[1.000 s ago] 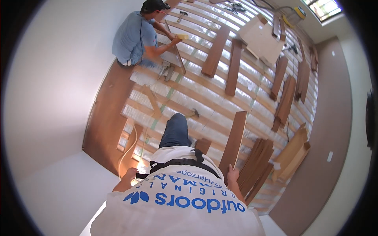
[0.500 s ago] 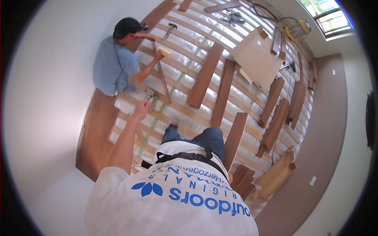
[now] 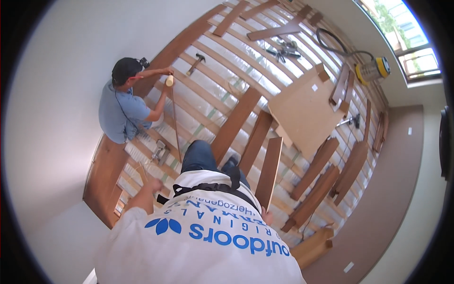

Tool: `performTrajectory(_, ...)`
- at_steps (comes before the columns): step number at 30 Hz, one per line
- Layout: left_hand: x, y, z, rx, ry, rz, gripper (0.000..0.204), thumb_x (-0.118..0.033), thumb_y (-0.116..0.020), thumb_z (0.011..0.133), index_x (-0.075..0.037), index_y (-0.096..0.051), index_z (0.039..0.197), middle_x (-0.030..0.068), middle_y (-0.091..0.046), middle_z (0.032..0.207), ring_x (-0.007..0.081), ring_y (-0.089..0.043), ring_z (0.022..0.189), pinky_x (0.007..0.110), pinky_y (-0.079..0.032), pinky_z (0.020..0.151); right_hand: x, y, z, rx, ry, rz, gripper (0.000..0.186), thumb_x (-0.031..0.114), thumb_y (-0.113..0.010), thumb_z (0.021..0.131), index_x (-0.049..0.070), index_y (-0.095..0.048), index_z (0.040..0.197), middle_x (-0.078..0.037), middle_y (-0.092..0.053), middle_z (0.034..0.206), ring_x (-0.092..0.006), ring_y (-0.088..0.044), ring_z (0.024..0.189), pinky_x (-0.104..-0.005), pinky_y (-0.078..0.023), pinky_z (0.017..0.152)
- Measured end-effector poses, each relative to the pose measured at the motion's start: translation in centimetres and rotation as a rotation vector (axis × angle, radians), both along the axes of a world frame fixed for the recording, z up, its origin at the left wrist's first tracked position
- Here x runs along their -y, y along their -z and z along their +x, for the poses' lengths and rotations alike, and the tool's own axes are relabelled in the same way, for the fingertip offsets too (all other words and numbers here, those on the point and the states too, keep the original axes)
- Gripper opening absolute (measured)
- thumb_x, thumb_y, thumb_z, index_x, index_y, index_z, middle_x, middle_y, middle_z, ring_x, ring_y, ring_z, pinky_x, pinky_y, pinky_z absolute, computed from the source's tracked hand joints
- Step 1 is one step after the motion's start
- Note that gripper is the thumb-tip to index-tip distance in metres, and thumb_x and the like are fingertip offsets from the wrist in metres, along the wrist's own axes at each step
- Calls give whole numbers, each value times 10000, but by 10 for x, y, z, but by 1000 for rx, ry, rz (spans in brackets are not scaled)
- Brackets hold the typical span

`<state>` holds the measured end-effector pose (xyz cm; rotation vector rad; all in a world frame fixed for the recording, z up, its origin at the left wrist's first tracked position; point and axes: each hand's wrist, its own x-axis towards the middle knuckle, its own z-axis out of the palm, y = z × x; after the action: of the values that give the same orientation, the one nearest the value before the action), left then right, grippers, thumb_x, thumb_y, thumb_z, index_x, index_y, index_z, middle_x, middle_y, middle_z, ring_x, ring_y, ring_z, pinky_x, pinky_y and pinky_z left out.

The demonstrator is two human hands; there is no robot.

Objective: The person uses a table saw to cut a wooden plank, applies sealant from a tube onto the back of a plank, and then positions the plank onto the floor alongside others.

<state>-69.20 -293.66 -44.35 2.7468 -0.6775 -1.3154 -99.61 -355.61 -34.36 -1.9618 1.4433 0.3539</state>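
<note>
My right hand (image 3: 266, 216) grips a brown floor plank (image 3: 268, 170) held upright beside my right hip, partly hidden behind my body. My left hand (image 3: 153, 185) is low at my left side, near my waist and over the wooden battens, its fingers too blurred to read. Ahead at the left, a co-worker (image 3: 125, 104) crouches by the wall, both hands on a pale yellow block (image 3: 169, 81) at a narrow board (image 3: 175, 123). A metal tool (image 3: 161, 151) lies on the battens near the co-worker, and a hammer (image 3: 196, 64) lies farther up.
Loose planks (image 3: 316, 168) lie across battens over silvery sheeting. A large cardboard sheet (image 3: 300, 109) is at centre right, with a yellow vacuum (image 3: 373, 71) beyond it below a window (image 3: 402, 33). Laid boards (image 3: 99, 175) follow the left wall, and a long panel (image 3: 388, 156) runs along the right.
I have moved forward among the battens, the view shifting toward the window. My left arm reached forward, then dropped back to my side. The plank has come along in my right hand.
</note>
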Motion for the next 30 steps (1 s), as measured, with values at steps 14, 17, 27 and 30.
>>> performTrajectory(14, 313, 69, 423, -186, -1095, -329, 223, -161, -687, 884, 5, -741, 1023, 131, -730, 863, 231, -702, 755, 384, -562, 678, 286, -51, 448, -39, -106, -317, 556, 514, -670, 973, -40, -700, 945, -316, -712, 950, -518, -679, 936, -576, -515, 818)
performTrajectory(17, 380, 55, 616, 14, -686, -347, 274, -236, -625, 953, -14, -716, 1084, 181, -750, 979, 334, -718, 883, 449, -568, 777, 307, -61, 550, -145, -63, -238, 584, 534, -676, 967, -49, -703, 954, -321, -709, 947, -528, -673, 940, -569, -516, 833)
performTrajectory(27, 773, -162, 1048, 274, -384, -861, 306, -200, -643, 931, -50, -696, 1192, 196, -728, 1075, 378, -696, 1028, 423, -555, 910, 459, -105, 846, -92, -198, -319, 482, 492, -665, 993, 17, -642, 913, -277, -705, 910, -505, -668, 881, -561, -527, 745)
performTrajectory(30, 879, -186, 1099, 369, -50, -819, 375, -209, -714, 880, -69, -705, 1227, 185, -686, 1207, 355, -638, 1200, 455, -507, 1009, 572, -87, 924, -1, -353, -376, 459, 504, -713, 952, 62, -643, 847, -243, -700, 815, -505, -661, 780, -571, -525, 669)
